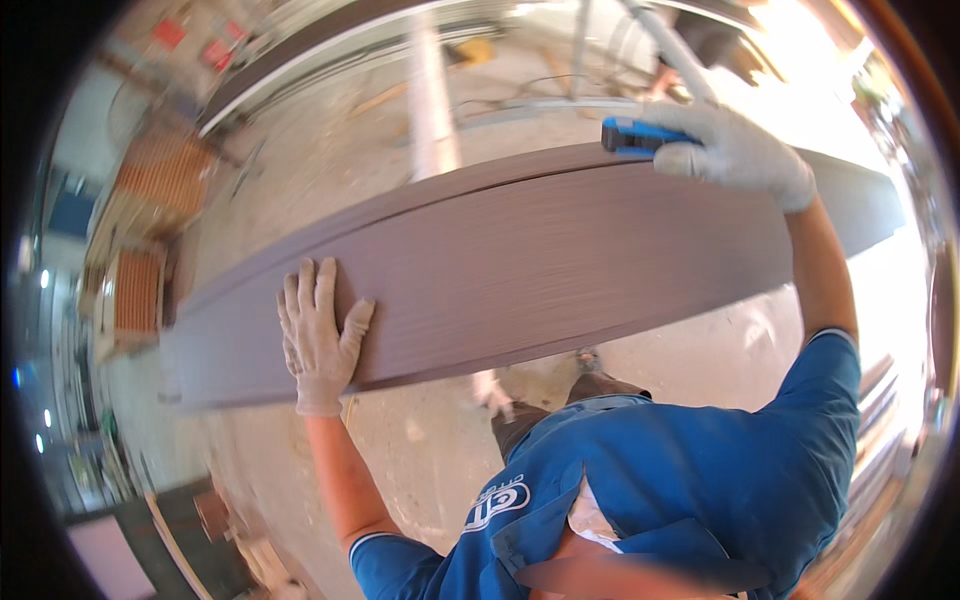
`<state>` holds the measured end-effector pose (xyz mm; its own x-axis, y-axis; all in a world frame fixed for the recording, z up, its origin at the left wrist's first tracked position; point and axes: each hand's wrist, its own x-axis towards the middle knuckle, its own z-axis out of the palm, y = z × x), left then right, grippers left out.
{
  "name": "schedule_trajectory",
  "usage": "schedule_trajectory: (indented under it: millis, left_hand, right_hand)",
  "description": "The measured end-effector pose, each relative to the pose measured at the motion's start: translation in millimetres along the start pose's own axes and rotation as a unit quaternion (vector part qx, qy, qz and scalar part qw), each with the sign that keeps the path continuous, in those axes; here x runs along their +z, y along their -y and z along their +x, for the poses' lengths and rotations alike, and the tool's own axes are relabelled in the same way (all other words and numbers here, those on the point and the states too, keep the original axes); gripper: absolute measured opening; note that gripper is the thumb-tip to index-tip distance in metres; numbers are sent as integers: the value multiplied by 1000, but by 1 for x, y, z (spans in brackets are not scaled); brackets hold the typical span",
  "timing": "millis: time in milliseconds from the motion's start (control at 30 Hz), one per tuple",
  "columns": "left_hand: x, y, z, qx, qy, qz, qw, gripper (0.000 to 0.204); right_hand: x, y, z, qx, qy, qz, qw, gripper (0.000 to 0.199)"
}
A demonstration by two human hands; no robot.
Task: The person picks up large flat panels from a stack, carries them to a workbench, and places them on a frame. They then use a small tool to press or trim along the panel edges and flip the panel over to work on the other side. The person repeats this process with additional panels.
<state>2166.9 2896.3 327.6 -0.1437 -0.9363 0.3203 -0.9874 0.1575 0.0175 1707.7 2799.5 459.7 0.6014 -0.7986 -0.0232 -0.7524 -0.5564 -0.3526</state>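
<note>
A long brown panel (pixel 520 255) stretches across in front of me, with a dark groove running along its far side. My left hand (pixel 318 325), in a pale work glove, lies flat on its left part, fingers spread. At the far edge, toward the right, my gloved right hand (pixel 735 150) is closed around a blue and black hand tool (pixel 640 136). The tool's exact kind is hard to make out, and I cannot tell whether it touches the panel.
A pale beam (pixel 430 110) passes under the panel. Beyond it lie more long profiles (pixel 320 60). Stacks of ribbed brown pieces (pixel 140 290) stand at the left. Metal tubing (pixel 665 45) rises at the back right, near another person's partly visible leg (pixel 665 82). Boards lie at lower left.
</note>
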Motion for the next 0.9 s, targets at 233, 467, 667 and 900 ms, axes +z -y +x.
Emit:
schedule_trajectory:
  millis: [233, 467, 667, 900]
  left_hand:
    - [14, -215, 65, 248, 53, -68, 965, 74]
    - [22, -313, 75, 366, 44, -156, 916, 67]
    - [17, -306, 72, 382, 46, -179, 906, 68]
    - [23, -302, 67, 383, 19, -212, 899, 60]
  right_hand:
    - [98, -76, -237, 187, 241, 461, 833, 36]
    - [262, -66, -376, 488, 269, 251, 792, 46]
    - [322, -22, -362, 426, 139, 302, 842, 44]
    - [362, -23, -310, 432, 160, 193, 866, 48]
